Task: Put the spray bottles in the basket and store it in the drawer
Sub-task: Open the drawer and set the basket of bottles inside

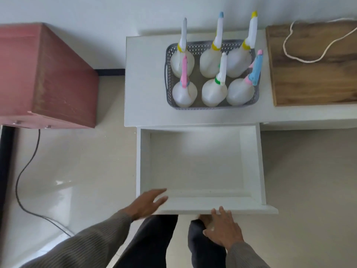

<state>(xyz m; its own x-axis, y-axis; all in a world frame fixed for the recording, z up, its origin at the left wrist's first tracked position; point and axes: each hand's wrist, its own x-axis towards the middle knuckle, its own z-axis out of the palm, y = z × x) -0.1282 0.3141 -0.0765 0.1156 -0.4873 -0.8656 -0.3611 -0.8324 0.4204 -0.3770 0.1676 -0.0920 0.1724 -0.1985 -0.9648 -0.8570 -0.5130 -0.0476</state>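
Observation:
A grey perforated basket (168, 74) stands on the white cabinet top (144, 84) and holds several white spray bottles (213, 92) with coloured nozzles, all upright. Below it a white drawer (251, 151) is pulled wide out, with nothing inside. My left hand (148, 203) hovers at the drawer's front left corner, fingers spread, holding nothing. My right hand (224, 227) is at the drawer's front edge, fingers apart, just touching or just off the front panel.
A reddish-brown cabinet (48, 74) stands to the left, with a black cable (21, 180) on the pale floor beneath it. A wooden board (313, 74) carrying a white cord (301, 53) lies on the counter right of the basket. My legs are under the drawer front.

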